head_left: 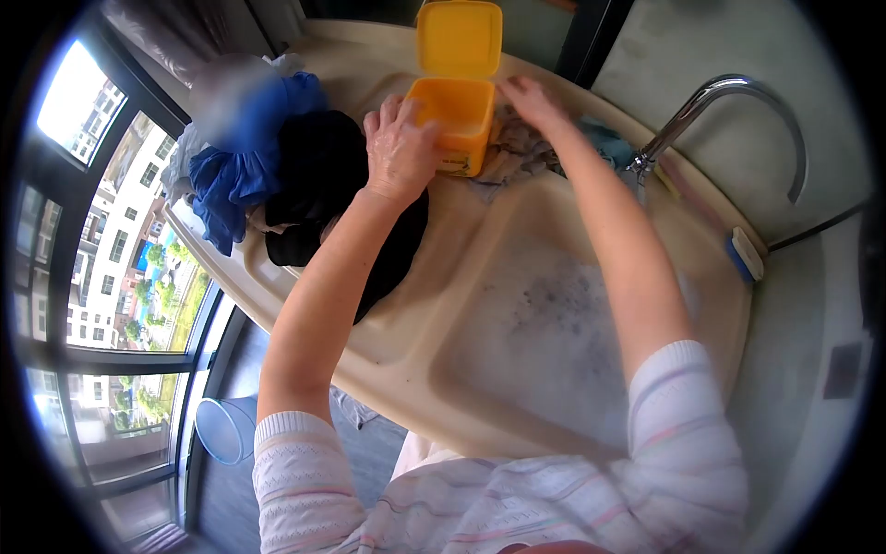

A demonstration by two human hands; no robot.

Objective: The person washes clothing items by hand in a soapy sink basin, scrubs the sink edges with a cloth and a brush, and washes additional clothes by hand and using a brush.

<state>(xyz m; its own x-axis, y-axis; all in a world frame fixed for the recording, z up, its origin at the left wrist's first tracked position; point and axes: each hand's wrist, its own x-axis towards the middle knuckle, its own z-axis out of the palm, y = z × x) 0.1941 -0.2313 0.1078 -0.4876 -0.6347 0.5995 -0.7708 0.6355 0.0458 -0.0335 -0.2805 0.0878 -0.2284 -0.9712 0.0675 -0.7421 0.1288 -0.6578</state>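
Observation:
An orange-yellow box (461, 143) stands at the back of the beige sink counter with its yellow lid (459, 39) raised. At the box's left side is my left hand (399, 152), its fingers spread and its thumb side near the rim. Just right of the box, my right hand (531, 100) is held with fingers apart, over crumpled wet cloth (521, 148). Neither hand visibly holds anything. Left of the box lie black clothes (318, 166) and blue clothes (226, 185) in a heap. The inside of the box is blurred.
The sink basin (544, 342) holds cloudy, sudsy water. A chrome faucet (729, 88) curves over the right side, with a blue and white brush (746, 256) on the rim. A blue bucket (227, 429) stands on the floor at the left, near the windows.

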